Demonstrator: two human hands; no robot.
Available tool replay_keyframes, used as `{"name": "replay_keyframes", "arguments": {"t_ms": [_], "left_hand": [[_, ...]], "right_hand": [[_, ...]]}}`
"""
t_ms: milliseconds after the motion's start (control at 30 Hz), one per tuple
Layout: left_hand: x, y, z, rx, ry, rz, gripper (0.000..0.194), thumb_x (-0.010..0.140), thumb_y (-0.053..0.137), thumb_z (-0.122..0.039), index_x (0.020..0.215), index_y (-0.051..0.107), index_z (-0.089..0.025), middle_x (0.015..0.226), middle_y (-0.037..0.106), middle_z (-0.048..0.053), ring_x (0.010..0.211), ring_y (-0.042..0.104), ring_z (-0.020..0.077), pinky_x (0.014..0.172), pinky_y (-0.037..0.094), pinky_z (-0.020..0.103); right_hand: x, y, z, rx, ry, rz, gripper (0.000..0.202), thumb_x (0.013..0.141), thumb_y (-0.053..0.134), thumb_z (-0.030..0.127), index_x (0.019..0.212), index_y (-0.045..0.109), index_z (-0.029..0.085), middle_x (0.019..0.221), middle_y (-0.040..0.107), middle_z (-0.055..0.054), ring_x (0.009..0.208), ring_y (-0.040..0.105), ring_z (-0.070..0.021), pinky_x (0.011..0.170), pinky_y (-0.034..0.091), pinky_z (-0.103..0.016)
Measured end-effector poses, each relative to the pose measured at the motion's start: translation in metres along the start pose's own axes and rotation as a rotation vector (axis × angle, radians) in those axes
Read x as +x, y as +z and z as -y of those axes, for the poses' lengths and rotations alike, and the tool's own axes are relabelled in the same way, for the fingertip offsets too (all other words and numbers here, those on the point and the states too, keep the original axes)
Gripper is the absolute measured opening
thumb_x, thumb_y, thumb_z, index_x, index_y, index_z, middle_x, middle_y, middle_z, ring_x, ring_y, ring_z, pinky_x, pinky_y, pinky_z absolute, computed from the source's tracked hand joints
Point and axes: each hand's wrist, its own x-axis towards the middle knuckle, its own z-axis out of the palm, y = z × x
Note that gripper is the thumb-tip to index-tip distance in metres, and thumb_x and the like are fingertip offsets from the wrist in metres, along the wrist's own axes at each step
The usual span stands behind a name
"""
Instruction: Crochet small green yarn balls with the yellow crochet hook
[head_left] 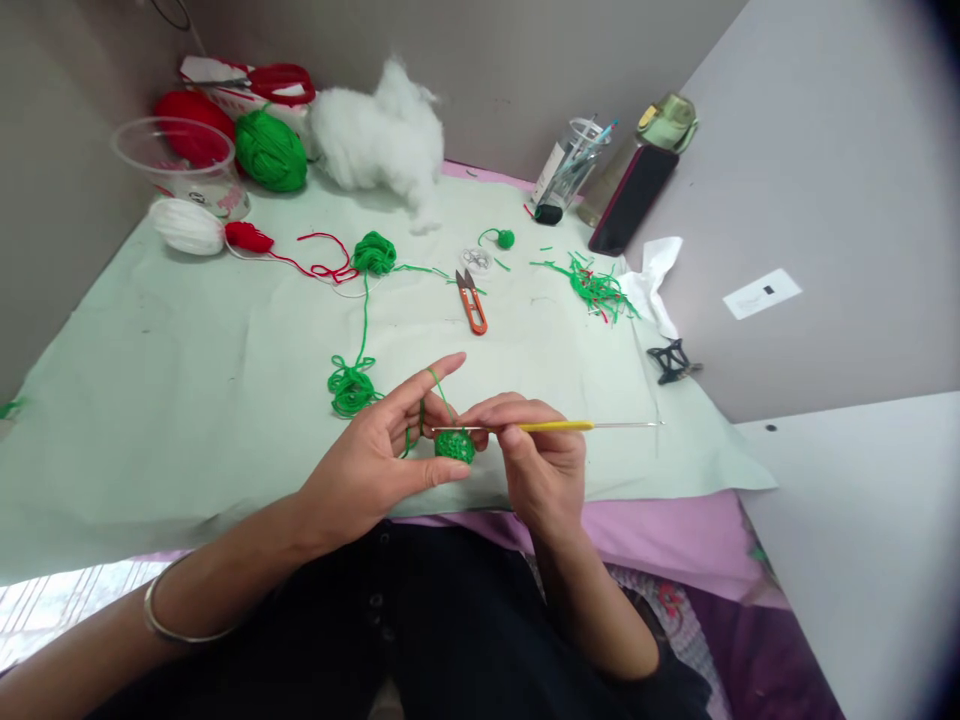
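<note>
Left hand (367,458): pinches green crochet piece (454,447) at pale cloth's (210,380) six o'clock; raised forefinger seemingly tensions yarn strand (443,395). Right hand (546,458): grips yellow-handled hook (562,427) pen-fashion, likely for control; stitch engagement unclear. Yarn coil (350,391): piece's ten o'clock, loose, for easy feed, presumably. Orange snips (473,305): twelve o'clock.

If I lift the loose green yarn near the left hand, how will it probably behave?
The loose green yarn is probably floppy, since its thin loops lie slack on the cloth. It may tangle, as the loops cross each other. It might tug the green bundle behind it, because a strand seems to join them.
</note>
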Motion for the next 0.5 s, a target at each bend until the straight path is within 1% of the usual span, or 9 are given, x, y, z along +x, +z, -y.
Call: {"name": "replay_keyframes", "arguments": {"t_ms": [133, 167, 233, 367, 433, 500], "left_hand": [[0.0021, -0.0015, -0.0014, 0.107, 0.027, -0.023, 0.098, 0.077, 0.089, -0.027, 0.162, 0.041, -0.032, 0.104, 0.06, 0.0, 0.104, 0.062, 0.0182, 0.104, 0.049, 0.035], [0.0025, -0.0018, -0.0019, 0.122, 0.028, -0.027, 0.098, 0.076, 0.089, -0.028, 0.162, 0.041, -0.032, 0.105, 0.061, 0.0, 0.103, 0.062, 0.0186, 0.101, 0.05, 0.035], [0.0029, -0.0023, -0.0031, 0.147, 0.035, -0.035, 0.096, 0.076, 0.089, -0.029, 0.16, 0.043, -0.032, 0.106, 0.062, 0.001, 0.1, 0.062, 0.0189, 0.098, 0.05, 0.035], [0.002, -0.0035, -0.0059, 0.224, 0.049, -0.052, 0.085, 0.078, 0.088, -0.03, 0.155, 0.051, -0.032, 0.103, 0.063, 0.001, 0.1, 0.06, 0.0191, 0.095, 0.049, 0.034], [0.0013, -0.0041, -0.0073, 0.261, 0.054, -0.069, 0.081, 0.078, 0.088, -0.029, 0.152, 0.054, -0.031, 0.1, 0.063, 0.0, 0.101, 0.06, 0.0196, 0.096, 0.049, 0.034], [0.0009, -0.0043, -0.0085, 0.284, 0.058, -0.08, 0.08, 0.078, 0.088, -0.03, 0.151, 0.055, -0.031, 0.097, 0.062, -0.001, 0.1, 0.06, 0.0199, 0.096, 0.049, 0.034]], "right_hand": [[-0.0025, -0.0005, 0.002, -0.156, -0.085, 0.049, 0.017, 0.097, 0.07, 0.023, 0.108, 0.081, 0.031, 0.101, 0.082, -0.003, 0.097, 0.074, -0.0199, 0.084, 0.06, -0.037], [-0.0028, -0.0005, 0.0019, -0.183, -0.107, 0.048, 0.017, 0.097, 0.07, 0.022, 0.107, 0.081, 0.03, 0.1, 0.082, -0.003, 0.097, 0.074, -0.0201, 0.084, 0.06, -0.038], [-0.0031, -0.0001, 0.0006, -0.168, -0.124, 0.013, 0.015, 0.098, 0.069, 0.024, 0.104, 0.082, 0.03, 0.099, 0.083, -0.003, 0.091, 0.074, -0.0196, 0.079, 0.061, -0.036], [-0.0015, 0.0024, -0.0037, 0.051, -0.013, -0.07, 0.01, 0.097, 0.07, 0.032, 0.101, 0.079, 0.028, 0.096, 0.084, -0.003, 0.074, 0.072, -0.016, 0.065, 0.06, -0.031], [0.0004, 0.0039, -0.0044, 0.119, 0.048, -0.084, 0.011, 0.096, 0.071, 0.036, 0.097, 0.077, 0.026, 0.092, 0.084, -0.002, 0.07, 0.072, -0.0152, 0.064, 0.059, -0.03], [0.0023, 0.0049, -0.004, 0.129, 0.079, -0.092, 0.016, 0.095, 0.072, 0.04, 0.093, 0.074, 0.024, 0.088, 0.083, -0.003, 0.066, 0.072, -0.0153, 0.062, 0.06, -0.03]]}}
